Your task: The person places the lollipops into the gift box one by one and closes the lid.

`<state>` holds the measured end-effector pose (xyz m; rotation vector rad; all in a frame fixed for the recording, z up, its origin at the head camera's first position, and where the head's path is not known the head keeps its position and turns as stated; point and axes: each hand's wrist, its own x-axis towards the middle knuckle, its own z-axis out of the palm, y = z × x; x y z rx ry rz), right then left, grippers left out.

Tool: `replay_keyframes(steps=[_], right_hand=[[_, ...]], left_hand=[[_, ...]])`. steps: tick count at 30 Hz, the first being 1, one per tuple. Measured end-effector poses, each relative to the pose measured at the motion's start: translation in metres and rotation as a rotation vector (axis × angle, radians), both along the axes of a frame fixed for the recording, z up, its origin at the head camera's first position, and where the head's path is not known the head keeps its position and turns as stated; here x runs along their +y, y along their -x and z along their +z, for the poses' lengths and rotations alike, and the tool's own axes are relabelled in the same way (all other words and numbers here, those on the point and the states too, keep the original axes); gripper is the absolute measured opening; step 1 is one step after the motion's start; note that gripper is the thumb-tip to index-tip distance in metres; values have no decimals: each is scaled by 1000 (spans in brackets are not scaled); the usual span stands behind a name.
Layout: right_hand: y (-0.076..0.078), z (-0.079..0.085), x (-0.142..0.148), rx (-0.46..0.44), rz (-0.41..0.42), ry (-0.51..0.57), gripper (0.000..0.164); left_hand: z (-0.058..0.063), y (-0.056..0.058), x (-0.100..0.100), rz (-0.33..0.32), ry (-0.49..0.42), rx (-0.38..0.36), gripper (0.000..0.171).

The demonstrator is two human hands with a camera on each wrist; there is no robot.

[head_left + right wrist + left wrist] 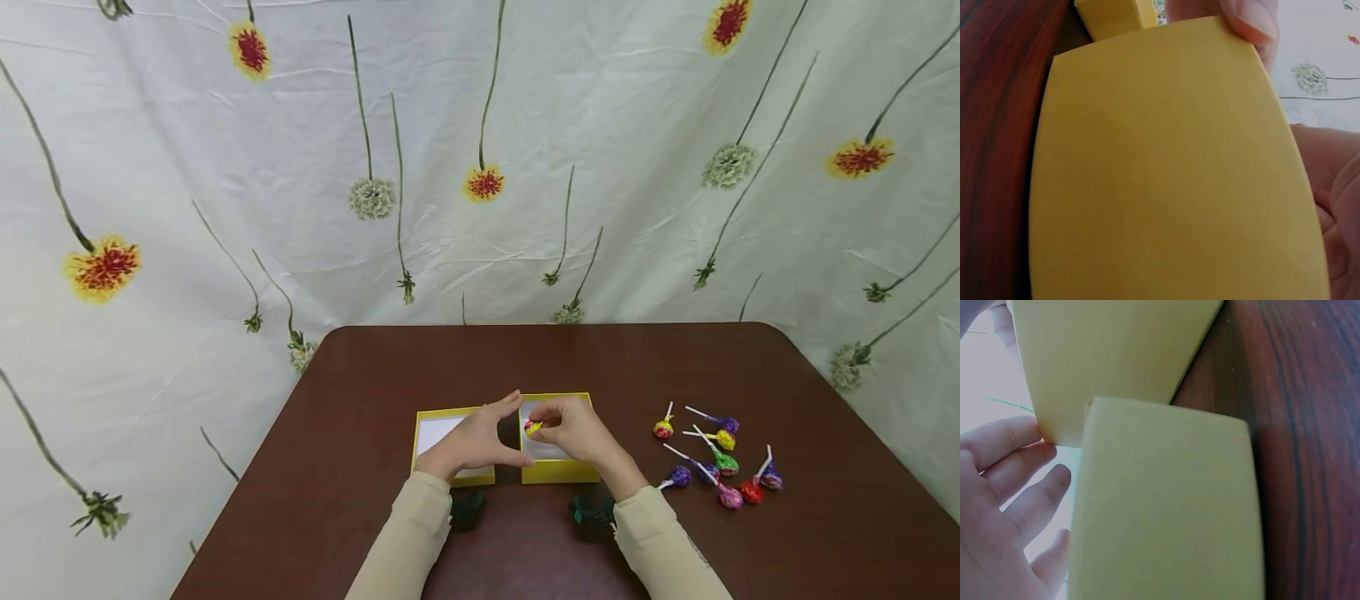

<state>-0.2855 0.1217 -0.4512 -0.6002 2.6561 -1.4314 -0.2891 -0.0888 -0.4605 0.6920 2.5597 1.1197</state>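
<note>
In the head view, my right hand [573, 429] pinches a lollipop with a yellow and red wrapper [532, 427] over the white inside of the right-hand yellow box [558, 472]. My left hand [476, 437] spans that box's left end, thumb at the near corner and fingers at the far one. Below the left forearm side lies a shallower yellow box [474, 477], white inside, partly covered by the hand. The left wrist view shows left fingertips [1041, 434] at a box corner. A thumb [1257, 22] overlaps the box's top corner in the right wrist view.
Several wrapped lollipops lie to the right on the dark brown table [360, 367], among them a green one [724, 462], a red one [752, 492] and a purple one [679, 476]. A white cloth with printed flowers [480, 258] hangs behind the table.
</note>
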Motion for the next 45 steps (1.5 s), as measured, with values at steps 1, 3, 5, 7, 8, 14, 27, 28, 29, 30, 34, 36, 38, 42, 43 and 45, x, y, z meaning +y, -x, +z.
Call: replay_keyframes(steps=[1,3,5,7,8,14,27,28,29,30,34,36,38,42,43,45], right_hand=[[0,0,0,-6,14,1,16],[0,-1,0,-15,47,2,15],[0,-3,1,-14,86,5,14],[0,-3,1,-7,120,1,13],[0,-4,1,-3,129,-3,12],[1,-6,-1,-43,134,-28,13],[1,-8,-2,-41,156,-97,6],[1,-8,-3,-44,155,-102,6],[1,-8,-3,-47,153,-103,7],[1,-9,-3,-52,149,-107,7],[-1,-8,-2,-85,120,-121,8],[-2,-7,-2,-91,107,-128,8],[-2,-7,-3,-88,99,-130,8],[-1,-5,-3,-93,80,-118,9],[0,-4,-3,-100,75,-110,9],[0,-2,-1,-107,63,-85,11]], left_hand=[[0,0,0,-1,-2,0,103],[-1,-1,0,-4,-3,3,103],[-1,-1,0,-4,-5,5,103],[-1,-1,0,-5,-6,8,103],[-1,-1,0,-7,-5,9,103],[1,0,1,-13,1,17,104],[2,-1,1,-14,12,8,102],[2,-1,1,-15,9,10,102],[2,0,1,-15,8,8,103],[2,0,1,-16,3,7,103],[1,0,1,-21,-1,-3,103],[0,0,1,-21,-1,-6,103],[0,0,1,-16,3,-2,103],[0,1,0,-11,-1,-4,104],[0,1,0,-10,2,-5,104],[0,2,1,-12,-3,-10,105]])
